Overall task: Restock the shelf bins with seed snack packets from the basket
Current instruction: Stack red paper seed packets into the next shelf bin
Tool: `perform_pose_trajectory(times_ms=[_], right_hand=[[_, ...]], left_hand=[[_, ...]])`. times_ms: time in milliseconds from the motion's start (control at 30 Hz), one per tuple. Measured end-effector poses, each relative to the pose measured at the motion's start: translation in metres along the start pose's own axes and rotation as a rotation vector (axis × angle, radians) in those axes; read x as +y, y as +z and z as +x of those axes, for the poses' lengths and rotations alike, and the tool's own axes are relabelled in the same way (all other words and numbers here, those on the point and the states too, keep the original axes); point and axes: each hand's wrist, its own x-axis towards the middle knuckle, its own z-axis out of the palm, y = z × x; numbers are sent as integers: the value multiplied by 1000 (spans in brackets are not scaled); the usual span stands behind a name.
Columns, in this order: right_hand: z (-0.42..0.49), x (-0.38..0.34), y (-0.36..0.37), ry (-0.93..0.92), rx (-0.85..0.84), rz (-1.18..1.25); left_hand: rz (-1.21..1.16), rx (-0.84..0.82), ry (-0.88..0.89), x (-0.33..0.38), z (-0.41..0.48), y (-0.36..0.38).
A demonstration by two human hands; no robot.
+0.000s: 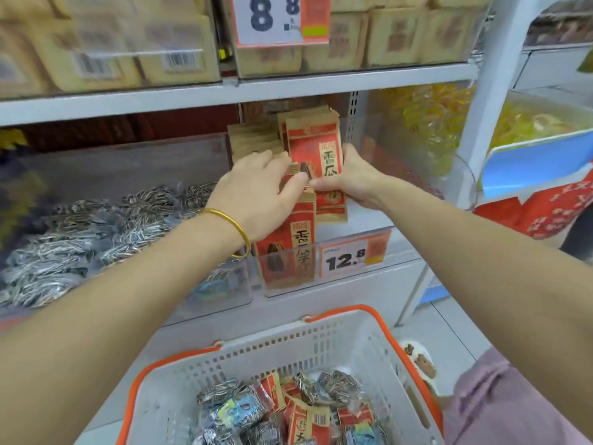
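A stack of red and tan seed packets [316, 146] stands upright over the clear shelf bin [349, 277], and my right hand [348, 179] grips it from the right side with the thumb in front. My left hand [260, 183] lies with straight fingers on the tops of the packets behind and to the left, its thumb touching the held stack. One more red packet [288, 248] stands at the front of the bin. The white basket with orange rim [321, 345] sits below, holding several red packets [308, 419] and clear seed packets [221, 396].
The bin to the left holds clear packets of striped seeds [96, 226]. A price tag reading 12.8 [349, 255] hangs on the bin front. Tan boxes [394, 36] fill the upper shelf. Yellow snacks [430, 120] sit right. A white upright post [484, 91] borders the shelf.
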Motion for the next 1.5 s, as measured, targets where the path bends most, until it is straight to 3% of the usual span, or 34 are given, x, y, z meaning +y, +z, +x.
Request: perform_pose_trajectory(times_ms=[100,167,400,500,800,933,1100,1167,1233,1300,1400,1500], right_hand=[[11,20,3,23,2,-382],[13,25,2,98,5,-448],[25,28,5,184,-15,-152],[27,31,8,235,-129,-180],[14,9,-2,342,-106,-255],[-11,-13,-8,264,33,-392],[-86,-37,-15,-95,226,-439],[-134,-38,-6,-214,127,-383],[-161,-20,15,-189,-117,-432],[-163,18,45,-12,-445,-565],[-142,101,84,287,-804,-812],[-128,178,97,349,-1034,-1116]], left_hand=[[-11,-19,10,1,-1,0],[-38,-39,-1,1,-3,-1],[-67,-57,2,0,-1,1],[-67,-52,-3,-1,-2,0],[-60,-29,-11,1,-2,0],[-45,103,-3,6,-9,-5],[-127,542,237,24,-67,-12],[-195,507,324,30,-109,5],[-196,315,342,26,-146,36],[-173,53,287,16,-172,72],[-147,-305,199,3,-184,116],[-74,-472,146,-1,-188,143]])
